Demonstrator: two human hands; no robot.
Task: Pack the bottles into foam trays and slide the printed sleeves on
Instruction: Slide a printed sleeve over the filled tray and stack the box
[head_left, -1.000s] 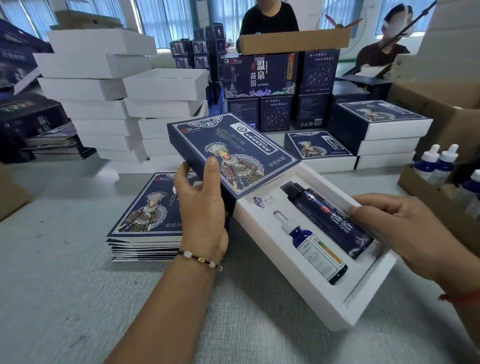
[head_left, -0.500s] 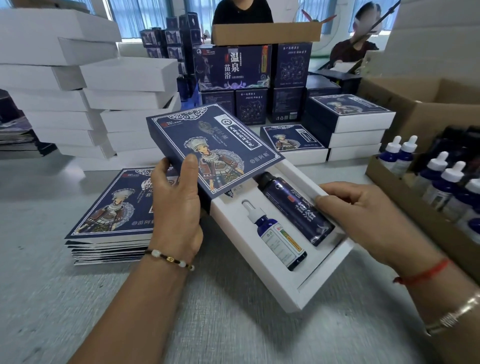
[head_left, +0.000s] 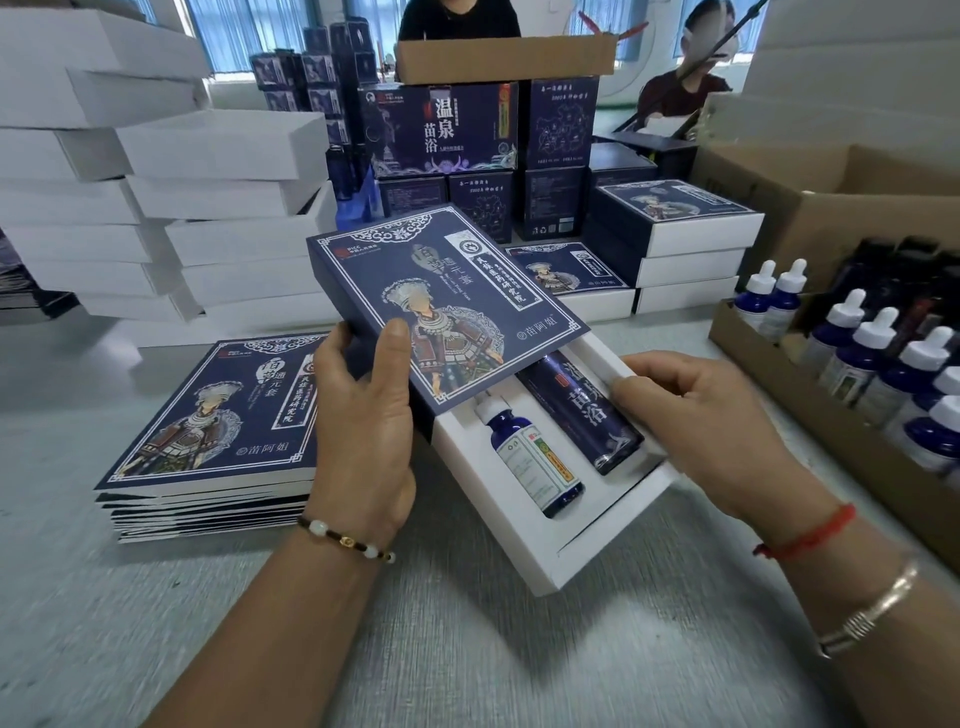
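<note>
A white foam tray lies slanted on the table, with a small blue dropper bottle and a longer dark blue bottle in its slots. A navy printed sleeve covers the tray's far half and hides both bottle tops. My left hand grips the sleeve's near left corner, thumb on its printed face. My right hand holds the tray's right wall, fingers curled over the rim beside the dark bottle.
Flat printed sleeves are stacked at the left. White boxes pile up behind them. Sleeved boxes stand at the back right. A cardboard carton at the right holds several dropper bottles. Two people sit beyond the table.
The sleeve has slid further down over the tray and now hides the bottle tops. Both hands keep their grips. The view has shifted right, showing more of the carton.
</note>
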